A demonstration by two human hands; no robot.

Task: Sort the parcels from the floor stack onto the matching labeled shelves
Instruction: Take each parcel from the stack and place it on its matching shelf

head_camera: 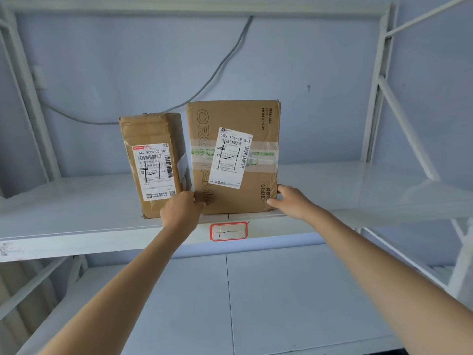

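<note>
A large brown cardboard parcel [258, 116] stands upright on the white upper shelf [76, 208], with a white shipping label reading 505 101-19 525. My left hand [182, 208] grips its lower left corner. My right hand [291, 201] holds its lower right corner, thumb on the front face. A smaller, narrower brown parcel [153, 162] stands right beside it on the left, labelled 642 M003-00 181. A red-bordered shelf tag [228, 231] marked 1-1 is stuck on the shelf's front edge below the large parcel.
White metal uprights [373, 98] and diagonal braces [407, 131] frame the rack on both sides. A grey cable [217, 70] hangs along the back wall. A lower white shelf [281, 303] lies beneath my arms. Bare shelf extends right of the parcels.
</note>
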